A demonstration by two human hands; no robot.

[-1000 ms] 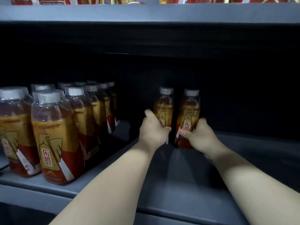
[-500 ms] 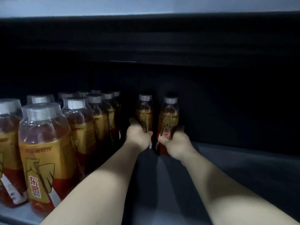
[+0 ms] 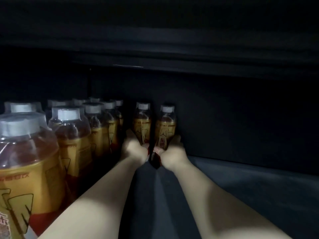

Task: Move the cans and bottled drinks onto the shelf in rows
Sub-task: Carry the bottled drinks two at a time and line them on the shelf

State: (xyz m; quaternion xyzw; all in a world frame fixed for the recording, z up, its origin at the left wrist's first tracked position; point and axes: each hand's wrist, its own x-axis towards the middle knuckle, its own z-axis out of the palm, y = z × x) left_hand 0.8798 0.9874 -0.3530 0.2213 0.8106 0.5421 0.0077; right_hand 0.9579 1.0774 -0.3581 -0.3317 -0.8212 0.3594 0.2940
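In the right hand [image 3: 173,154], a bottle [image 3: 166,129]

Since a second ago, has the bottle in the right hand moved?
Yes: the right-hand bottle slid deeper into the shelf and leftward, closer to the stocked rows.

Dim, slightly blurred (edges stretched); light seemingly from behind.
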